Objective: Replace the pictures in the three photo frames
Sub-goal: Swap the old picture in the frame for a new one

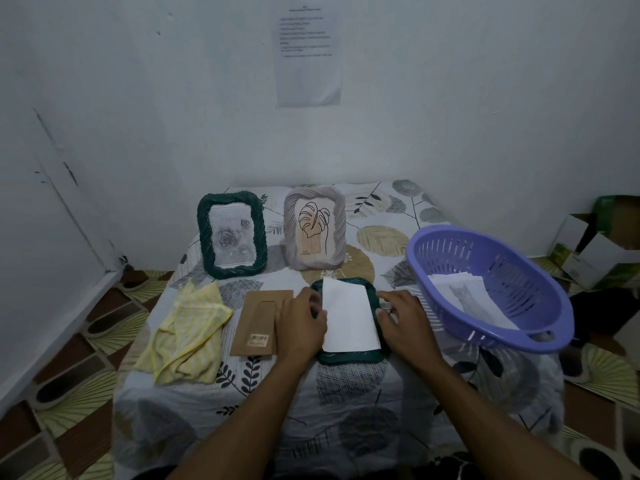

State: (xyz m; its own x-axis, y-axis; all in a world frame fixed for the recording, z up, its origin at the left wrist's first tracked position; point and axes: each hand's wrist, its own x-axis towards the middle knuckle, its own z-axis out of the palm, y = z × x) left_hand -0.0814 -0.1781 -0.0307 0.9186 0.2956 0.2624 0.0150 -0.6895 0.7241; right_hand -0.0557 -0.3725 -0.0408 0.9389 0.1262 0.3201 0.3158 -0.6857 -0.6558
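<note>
- Leaf-printed surface [346, 393] carries the work; a purple basket [512, 271] at right holds a cat print [467, 299].
- Two frames stand at the back: the rose frame [204, 237], dark green, and the leaf frame [341, 230], grey.
- The face-down frame [349, 356] lies near the front, between both hands.
- Its brown backing board [256, 323] waits just to the left.
- A white sheet [349, 317] sits slightly askew on that frame.
- The left hand [301, 322] pinches the sheet's left edge; the right hand [403, 322] curls on the frame's right rim. The sheet likely needs squaring to the opening and pressing flat before the backing goes on.
</note>
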